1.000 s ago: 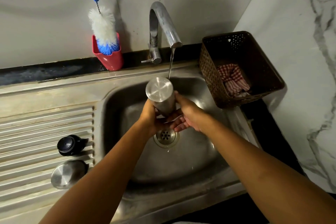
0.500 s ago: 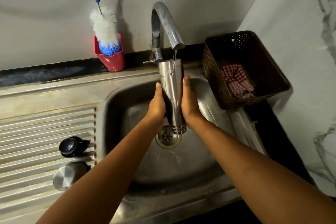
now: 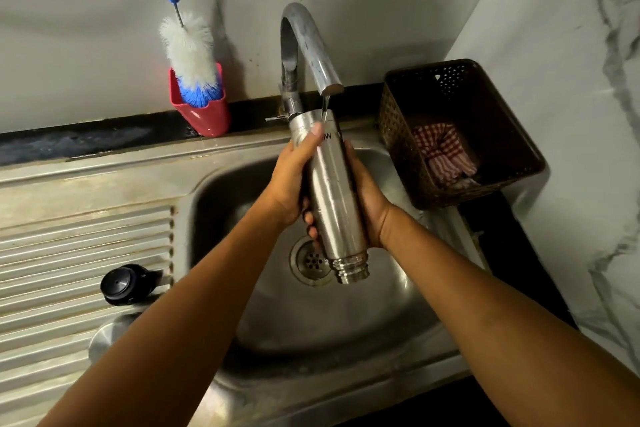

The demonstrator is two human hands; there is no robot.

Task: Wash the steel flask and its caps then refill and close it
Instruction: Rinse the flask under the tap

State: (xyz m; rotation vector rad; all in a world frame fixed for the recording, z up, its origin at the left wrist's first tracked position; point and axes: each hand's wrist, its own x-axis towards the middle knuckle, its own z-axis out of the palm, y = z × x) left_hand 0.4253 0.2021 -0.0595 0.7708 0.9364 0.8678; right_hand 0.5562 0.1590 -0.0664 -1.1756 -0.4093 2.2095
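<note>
Head view. Steel flask (image 3: pixel 332 191) is held upside down over the sink (image 3: pixel 346 322), with its mouth above the drain and its base up under the tap (image 3: pixel 308 48). A thin stream runs onto the base.

Grip: left hand (image 3: pixel 289 184) and right hand (image 3: pixel 369 204) both wrap round the flask body, one on each side.

Black cap (image 3: pixel 123 284) and steel cap (image 3: pixel 102 340) lie well apart from the flask on the ribbed surface (image 3: pixel 69 236) left of the basin, with no hand on them. Bottle brush (image 3: pixel 188 52) stands in its red holder.

Judgement: the flask's outside is being rinsed; I cannot tell whether the inside has been washed. Left to do: wash the caps, refill the flask, close it.
</note>
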